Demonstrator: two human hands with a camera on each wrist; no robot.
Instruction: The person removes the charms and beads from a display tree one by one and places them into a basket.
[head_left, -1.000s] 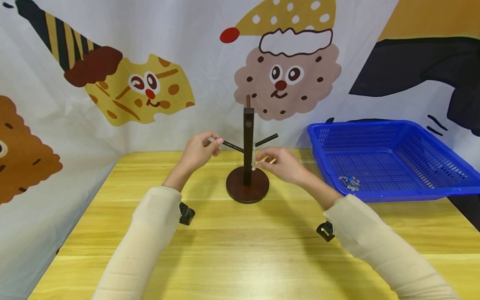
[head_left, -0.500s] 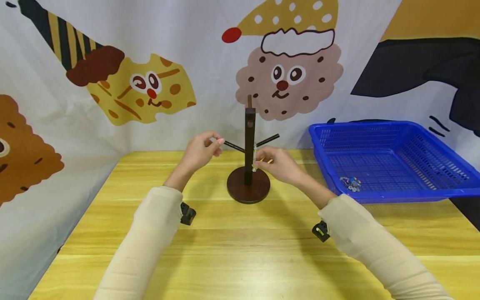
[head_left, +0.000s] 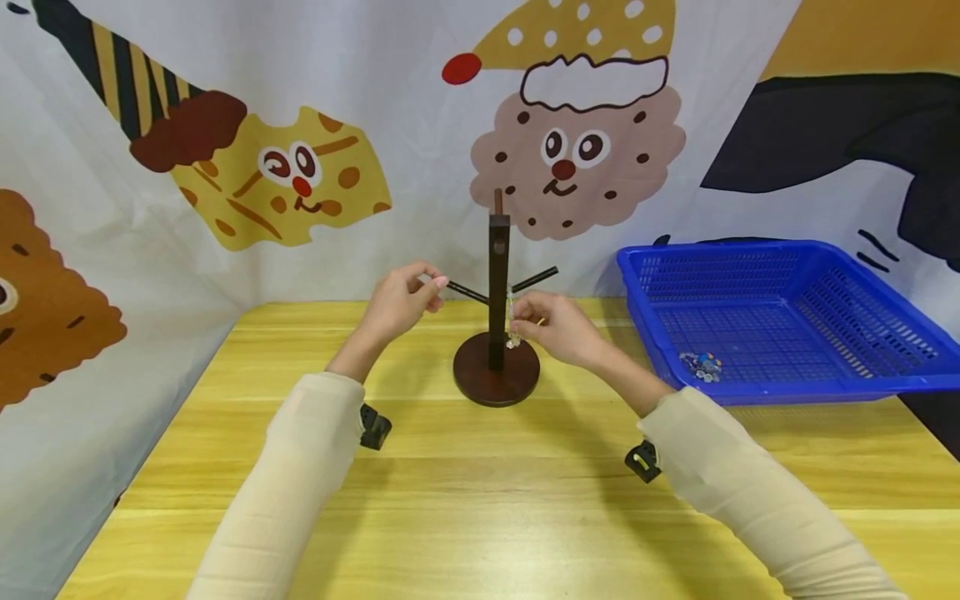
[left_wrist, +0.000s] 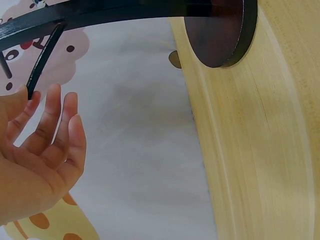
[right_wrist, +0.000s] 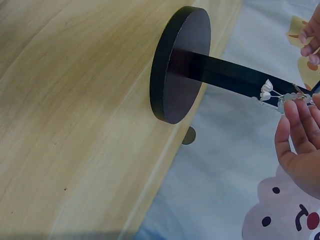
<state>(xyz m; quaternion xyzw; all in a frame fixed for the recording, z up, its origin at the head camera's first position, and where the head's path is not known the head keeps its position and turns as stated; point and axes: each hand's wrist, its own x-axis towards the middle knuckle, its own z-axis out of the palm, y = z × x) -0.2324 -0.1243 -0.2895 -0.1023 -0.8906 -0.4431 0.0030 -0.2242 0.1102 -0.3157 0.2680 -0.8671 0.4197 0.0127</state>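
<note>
A dark wooden stand with a round base (head_left: 497,387), an upright post (head_left: 498,267) and side pegs stands on the table. My left hand (head_left: 401,304) pinches the tip of its left peg (left_wrist: 44,57) between thumb and index finger, the other fingers loosely bent. At the right of the post hangs a clear beaded bracelet (right_wrist: 282,105) with white flower charms (right_wrist: 266,90) at its lower end. My right hand (head_left: 558,329) holds this bracelet at the fingertips, just below the right peg (head_left: 536,278). Fingers hide part of the beads, and how its top meets the peg is unclear.
A blue plastic basket (head_left: 810,393) stands at the right of the table (head_left: 465,500). Inside its near left corner lies a small heap of beaded pieces (head_left: 702,367). Behind the table hangs a cartoon-printed cloth (head_left: 420,108).
The bracelet's lower end has turned beside the post, so its flower charms show more clearly. My right hand shifted slightly left earlier; my left hand keeps its place on the peg.
</note>
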